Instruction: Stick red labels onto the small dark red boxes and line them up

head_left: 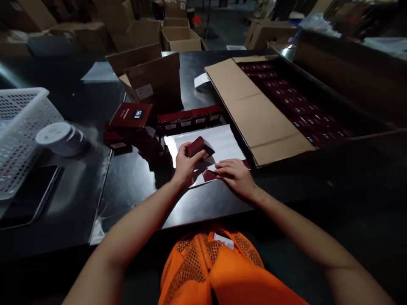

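My left hand [186, 165] is closed around a small dark red carton [199, 146], holding it tilted above a white sheet of paper [219, 137]. Just to its right, my right hand [235, 173] lies with fingers stretched out over a dark red piece [209, 175] on the sheet's near edge. Most of that piece is hidden under the fingers, so its shape is unclear. Behind the paper stands a row of small dark red cartons [186, 120] with white labels. A larger red box [132, 115] marked SK-II rests atop other red boxes at the left.
On the right, a large open cardboard case [260, 114] holds many dark red cartons. A smaller open cardboard box [155, 80] stands behind the red boxes. At the left are a white basket [34, 110], a round white-lidded tub [60, 137] and a phone [30, 197].
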`<action>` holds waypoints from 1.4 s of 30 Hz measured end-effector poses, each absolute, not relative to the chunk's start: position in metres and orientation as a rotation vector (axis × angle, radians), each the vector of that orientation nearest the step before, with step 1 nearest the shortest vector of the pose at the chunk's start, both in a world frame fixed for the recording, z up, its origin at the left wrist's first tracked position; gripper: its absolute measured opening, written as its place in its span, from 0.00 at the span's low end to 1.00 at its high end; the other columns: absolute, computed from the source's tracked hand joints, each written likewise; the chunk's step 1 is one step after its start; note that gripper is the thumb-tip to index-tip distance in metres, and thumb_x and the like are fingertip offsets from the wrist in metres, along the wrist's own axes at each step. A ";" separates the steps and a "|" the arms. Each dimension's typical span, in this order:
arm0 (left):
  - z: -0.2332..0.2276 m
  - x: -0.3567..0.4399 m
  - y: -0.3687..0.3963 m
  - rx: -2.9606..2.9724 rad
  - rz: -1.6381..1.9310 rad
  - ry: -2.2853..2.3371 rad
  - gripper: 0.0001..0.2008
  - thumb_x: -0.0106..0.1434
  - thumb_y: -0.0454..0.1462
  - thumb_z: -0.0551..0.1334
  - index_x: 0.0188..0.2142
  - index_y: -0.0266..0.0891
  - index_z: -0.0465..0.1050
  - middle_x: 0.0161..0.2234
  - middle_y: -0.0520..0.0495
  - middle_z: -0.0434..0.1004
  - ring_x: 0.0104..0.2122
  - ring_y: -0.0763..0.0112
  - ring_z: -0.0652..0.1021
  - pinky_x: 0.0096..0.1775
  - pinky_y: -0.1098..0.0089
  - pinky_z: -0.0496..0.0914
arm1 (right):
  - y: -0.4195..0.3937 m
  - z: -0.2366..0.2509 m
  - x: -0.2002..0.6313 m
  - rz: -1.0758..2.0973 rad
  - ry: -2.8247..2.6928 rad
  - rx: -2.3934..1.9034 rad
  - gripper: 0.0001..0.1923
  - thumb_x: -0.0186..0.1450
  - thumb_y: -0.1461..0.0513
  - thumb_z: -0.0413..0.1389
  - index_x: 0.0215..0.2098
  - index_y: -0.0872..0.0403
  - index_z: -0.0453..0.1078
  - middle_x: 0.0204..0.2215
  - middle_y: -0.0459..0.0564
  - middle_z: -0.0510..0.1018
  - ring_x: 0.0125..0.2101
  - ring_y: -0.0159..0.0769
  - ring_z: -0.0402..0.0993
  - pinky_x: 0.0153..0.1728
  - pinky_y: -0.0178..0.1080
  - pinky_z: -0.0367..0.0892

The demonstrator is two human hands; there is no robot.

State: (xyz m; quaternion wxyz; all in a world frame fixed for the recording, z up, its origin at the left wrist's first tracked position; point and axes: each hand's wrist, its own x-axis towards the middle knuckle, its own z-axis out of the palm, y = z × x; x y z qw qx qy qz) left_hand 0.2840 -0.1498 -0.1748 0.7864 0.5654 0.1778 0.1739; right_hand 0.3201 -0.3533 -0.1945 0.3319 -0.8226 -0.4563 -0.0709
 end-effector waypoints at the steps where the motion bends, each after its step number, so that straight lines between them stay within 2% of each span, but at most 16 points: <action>1: -0.176 0.284 -0.149 1.229 0.370 0.379 0.25 0.46 0.41 0.75 0.41 0.41 0.69 0.35 0.51 0.77 0.34 0.70 0.77 0.38 0.68 0.73 | -0.354 -0.191 0.318 -0.176 -1.207 -2.127 0.06 0.68 0.60 0.59 0.40 0.49 0.79 0.43 0.51 0.84 0.49 0.46 0.77 0.52 0.53 0.67; 7: -0.180 0.285 -0.150 1.275 0.368 0.342 0.24 0.47 0.40 0.74 0.42 0.41 0.67 0.36 0.51 0.76 0.36 0.69 0.77 0.41 0.67 0.71 | -0.363 -0.141 0.315 -0.115 -1.112 -1.876 0.04 0.68 0.62 0.58 0.37 0.48 0.76 0.38 0.49 0.79 0.47 0.41 0.75 0.51 0.48 0.70; 9: -0.180 0.284 -0.151 1.293 0.354 0.297 0.25 0.48 0.39 0.74 0.43 0.42 0.67 0.38 0.51 0.76 0.39 0.68 0.77 0.44 0.67 0.71 | -0.361 -0.123 0.327 -0.190 -0.980 -1.796 0.06 0.68 0.60 0.59 0.44 0.46 0.74 0.42 0.49 0.77 0.49 0.41 0.74 0.53 0.48 0.70; 10: -0.180 0.283 -0.151 1.296 0.349 0.267 0.24 0.49 0.38 0.74 0.44 0.43 0.67 0.40 0.51 0.76 0.41 0.68 0.77 0.44 0.67 0.71 | -0.358 -0.117 0.335 -0.196 -0.947 -1.790 0.14 0.66 0.58 0.61 0.51 0.44 0.72 0.47 0.50 0.76 0.52 0.42 0.73 0.55 0.50 0.68; 12: -0.180 0.282 -0.151 1.271 0.358 0.209 0.24 0.50 0.37 0.73 0.45 0.44 0.66 0.42 0.50 0.76 0.42 0.68 0.77 0.45 0.68 0.71 | -0.346 -0.110 0.354 -0.107 -0.969 -1.826 0.41 0.59 0.53 0.68 0.66 0.43 0.56 0.57 0.55 0.71 0.58 0.47 0.68 0.59 0.53 0.66; 14: -0.181 0.280 -0.150 1.246 0.370 0.157 0.25 0.51 0.39 0.72 0.46 0.44 0.65 0.43 0.49 0.76 0.43 0.67 0.78 0.46 0.67 0.71 | -0.332 -0.112 0.368 0.065 -1.041 -1.825 0.63 0.50 0.50 0.73 0.72 0.46 0.40 0.57 0.59 0.70 0.59 0.50 0.68 0.59 0.55 0.65; 15: -0.183 0.279 -0.149 1.243 0.372 0.142 0.26 0.52 0.41 0.72 0.47 0.45 0.65 0.44 0.48 0.76 0.44 0.65 0.78 0.47 0.65 0.72 | -0.325 -0.114 0.372 0.135 -1.054 -1.799 0.66 0.48 0.50 0.74 0.72 0.48 0.37 0.54 0.59 0.73 0.57 0.50 0.71 0.59 0.55 0.66; 17: -0.185 0.277 -0.147 1.274 0.370 0.125 0.26 0.54 0.46 0.72 0.49 0.45 0.65 0.48 0.45 0.76 0.47 0.60 0.78 0.50 0.61 0.72 | -0.315 -0.123 0.372 0.219 -1.008 -1.717 0.60 0.53 0.53 0.71 0.71 0.50 0.39 0.44 0.54 0.77 0.48 0.46 0.78 0.56 0.54 0.70; 19: -0.188 0.276 -0.146 1.365 0.340 0.093 0.26 0.56 0.48 0.70 0.51 0.45 0.66 0.53 0.40 0.74 0.53 0.54 0.76 0.54 0.56 0.70 | -0.312 -0.133 0.367 0.158 -0.918 -1.648 0.55 0.55 0.57 0.69 0.70 0.47 0.40 0.43 0.51 0.76 0.45 0.43 0.79 0.53 0.52 0.73; 21: -0.190 0.276 -0.147 1.479 0.331 0.049 0.27 0.57 0.46 0.69 0.55 0.47 0.67 0.62 0.39 0.68 0.61 0.50 0.70 0.60 0.52 0.66 | -0.314 -0.141 0.359 0.079 -0.891 -1.566 0.57 0.56 0.62 0.66 0.70 0.42 0.34 0.42 0.48 0.75 0.45 0.43 0.78 0.50 0.51 0.75; 23: -0.191 0.273 -0.150 1.561 0.310 0.029 0.31 0.56 0.41 0.70 0.59 0.50 0.66 0.64 0.41 0.66 0.63 0.49 0.69 0.62 0.51 0.64 | -0.319 -0.147 0.353 0.015 -0.905 -1.524 0.60 0.54 0.66 0.64 0.70 0.39 0.27 0.43 0.48 0.75 0.43 0.41 0.78 0.45 0.49 0.77; 26: -0.191 0.267 -0.155 1.641 0.346 0.043 0.39 0.50 0.35 0.71 0.61 0.52 0.64 0.62 0.43 0.68 0.60 0.48 0.71 0.62 0.50 0.65 | -0.326 -0.150 0.346 -0.105 -0.988 -1.560 0.63 0.52 0.70 0.61 0.70 0.38 0.23 0.45 0.48 0.75 0.41 0.40 0.78 0.45 0.49 0.77; 29: -0.188 0.261 -0.155 1.743 0.532 0.073 0.44 0.46 0.34 0.73 0.62 0.51 0.63 0.63 0.40 0.67 0.60 0.46 0.71 0.59 0.49 0.68 | -0.326 -0.153 0.343 -0.187 -1.133 -1.601 0.63 0.51 0.72 0.58 0.71 0.40 0.21 0.47 0.49 0.75 0.46 0.41 0.76 0.49 0.50 0.74; 32: -0.184 0.256 -0.151 1.874 0.658 0.025 0.41 0.48 0.34 0.72 0.62 0.50 0.64 0.61 0.38 0.70 0.58 0.46 0.73 0.54 0.50 0.72 | -0.324 -0.161 0.342 -0.236 -1.274 -1.602 0.61 0.54 0.71 0.58 0.71 0.41 0.22 0.48 0.51 0.75 0.47 0.42 0.75 0.49 0.50 0.74; 36: -0.179 0.252 -0.149 1.967 0.473 -0.006 0.35 0.50 0.33 0.70 0.59 0.50 0.70 0.50 0.42 0.80 0.50 0.48 0.79 0.51 0.50 0.74 | -0.322 -0.169 0.342 -0.263 -1.411 -1.651 0.59 0.58 0.66 0.62 0.72 0.42 0.24 0.50 0.53 0.75 0.46 0.43 0.75 0.50 0.51 0.73; 42: -0.182 0.252 -0.152 1.906 0.453 0.056 0.34 0.47 0.38 0.74 0.56 0.46 0.73 0.52 0.42 0.80 0.52 0.49 0.79 0.53 0.51 0.74 | -0.325 -0.160 0.341 -0.332 -1.470 -1.668 0.52 0.64 0.62 0.62 0.72 0.45 0.29 0.48 0.56 0.77 0.44 0.43 0.76 0.47 0.49 0.74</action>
